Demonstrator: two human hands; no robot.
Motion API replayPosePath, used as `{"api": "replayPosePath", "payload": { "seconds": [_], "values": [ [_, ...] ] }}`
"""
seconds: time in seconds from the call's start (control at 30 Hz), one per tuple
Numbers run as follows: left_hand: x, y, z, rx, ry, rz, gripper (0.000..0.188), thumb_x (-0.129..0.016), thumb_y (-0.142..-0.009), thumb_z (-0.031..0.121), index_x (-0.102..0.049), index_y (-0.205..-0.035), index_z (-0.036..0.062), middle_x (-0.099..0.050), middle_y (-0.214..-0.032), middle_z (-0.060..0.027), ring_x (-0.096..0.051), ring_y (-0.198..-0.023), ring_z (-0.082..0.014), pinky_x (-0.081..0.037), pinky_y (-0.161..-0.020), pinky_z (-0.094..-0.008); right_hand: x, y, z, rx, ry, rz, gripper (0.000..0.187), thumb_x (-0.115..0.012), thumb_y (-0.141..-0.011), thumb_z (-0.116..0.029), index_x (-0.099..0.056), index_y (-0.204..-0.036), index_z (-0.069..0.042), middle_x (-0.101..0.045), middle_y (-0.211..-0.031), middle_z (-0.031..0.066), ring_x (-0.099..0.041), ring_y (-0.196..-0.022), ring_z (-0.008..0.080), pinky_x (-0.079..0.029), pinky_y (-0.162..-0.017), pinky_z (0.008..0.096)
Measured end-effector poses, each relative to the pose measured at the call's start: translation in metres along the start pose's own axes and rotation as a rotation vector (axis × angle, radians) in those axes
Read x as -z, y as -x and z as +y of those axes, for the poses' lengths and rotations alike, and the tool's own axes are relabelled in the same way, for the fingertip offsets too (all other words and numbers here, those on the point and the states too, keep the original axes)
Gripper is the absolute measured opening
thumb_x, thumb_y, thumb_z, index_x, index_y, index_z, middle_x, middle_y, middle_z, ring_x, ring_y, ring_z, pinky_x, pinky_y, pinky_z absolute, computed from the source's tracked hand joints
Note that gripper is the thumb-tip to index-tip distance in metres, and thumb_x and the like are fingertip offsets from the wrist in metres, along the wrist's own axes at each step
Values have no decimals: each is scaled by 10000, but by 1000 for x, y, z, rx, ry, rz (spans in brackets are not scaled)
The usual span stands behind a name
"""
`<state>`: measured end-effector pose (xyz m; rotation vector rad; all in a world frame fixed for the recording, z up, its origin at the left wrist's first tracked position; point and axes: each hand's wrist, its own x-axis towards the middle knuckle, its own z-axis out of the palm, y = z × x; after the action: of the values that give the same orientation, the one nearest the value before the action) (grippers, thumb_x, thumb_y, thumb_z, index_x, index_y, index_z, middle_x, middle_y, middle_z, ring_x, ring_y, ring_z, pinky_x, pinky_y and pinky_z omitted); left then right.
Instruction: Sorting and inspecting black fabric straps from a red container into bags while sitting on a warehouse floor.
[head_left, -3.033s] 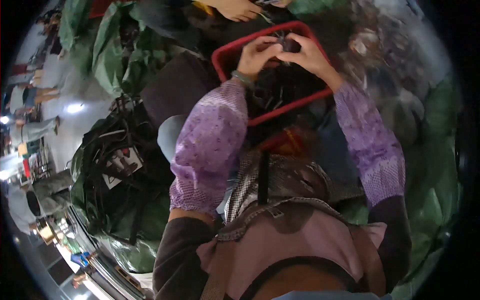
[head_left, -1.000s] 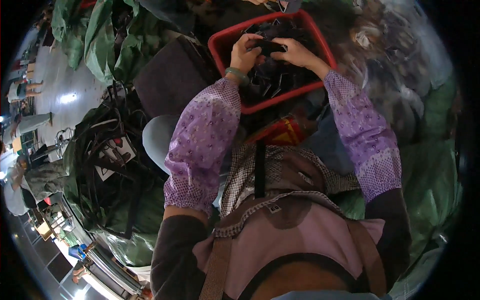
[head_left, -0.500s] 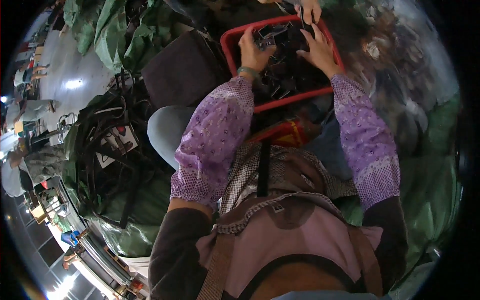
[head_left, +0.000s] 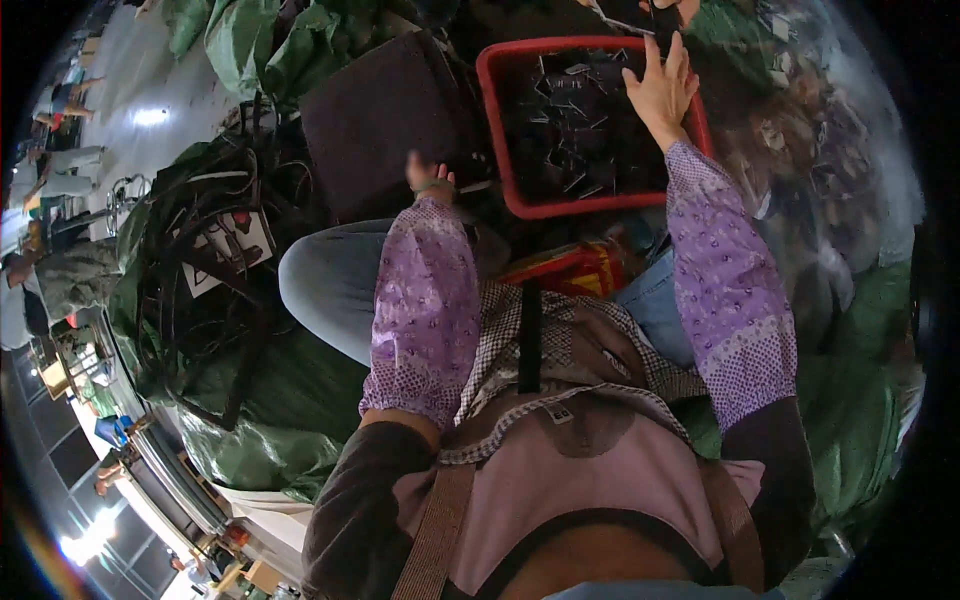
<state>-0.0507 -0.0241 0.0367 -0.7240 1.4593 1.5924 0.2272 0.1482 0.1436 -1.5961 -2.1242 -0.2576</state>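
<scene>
My left hand is over the near right edge of a dark, flat square stack. Its thumb is blurred and stands apart from the fingers; I see nothing held. To the right, a red plastic basket holds many small dark pieces with pale edges. My right hand hangs open above its far right corner, fingers spread and pointing away from me. Close to those fingertips another person's hand comes in at the top edge, with a dark thing beside it.
A red and yellow package lies between the basket and my lap. On the left, dark straps and a printed card rest on green sacking. Clear plastic bags are heaped at the right.
My left hand has left the basket, moving left and toward me to the dark stack. My right hand stays near the far right of the basket. The view has shifted slightly.
</scene>
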Motion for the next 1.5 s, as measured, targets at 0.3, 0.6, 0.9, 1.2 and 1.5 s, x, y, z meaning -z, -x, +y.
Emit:
{"api": "replayPosePath", "payload": {
  "seconds": [0.3, 0.6, 0.9, 1.2, 1.5],
  "values": [
    [11, -32, 9, 81, 181, -102, 623, -528, -676, 510, -365, -1177, 176, -386, -1170, -6, -353, -1075, -208, -300, -839, -346, 11, -1, 12, -4, -87, 3, 560, -606, -683, -299, -377, -1177, -173, -228, -1273, 163, -355, -1090, 337, -331, -847, 455],
    [5, -54, 20, 63, 220, -60, 321, -601, -710, 338, -501, -948, 147, -512, -877, -44, -470, -794, -189, -439, -616, -308, 58, -16, 9, 18, -261, 85, 484, -596, -708, -277, -421, -1146, -165, -266, -1251, 180, -385, -1077, 312, -364, -851, 354],
    [2, -44, -8, 196, 149, -42, 196, -657, -675, 264, -538, -747, 126, -526, -692, 9, -491, -637, -145, -458, -558, -281, 80, -20, -13, 105, -328, 63, 460, -584, -711, -277, -429, -1129, -167, -353, -1207, 127, -363, -1106, 278, -364, -858, 356],
    [-42, 22, 23, -21, 392, -373, 135, -563, -728, 164, -541, -825, 74, -551, -808, -28, -508, -753, -187, -450, -686, -324, 78, -6, -37, 181, -508, -158, 447, -596, -692, -236, -447, -1105, -151, -380, -1190, 112, -424, -1046, 279, -393, -830, 358],
    [-69, 150, 17, 219, 128, -565, 76, -540, -746, 88, -544, -819, 66, -585, -783, -32, -558, -686, -162, -478, -544, -251, 87, 2, -80, 571, -411, -148, 647, -666, -605, -124, -384, -1180, -218, -282, -1261, 92, -429, -1040, 265, -384, -840, 348]
  ]
}}
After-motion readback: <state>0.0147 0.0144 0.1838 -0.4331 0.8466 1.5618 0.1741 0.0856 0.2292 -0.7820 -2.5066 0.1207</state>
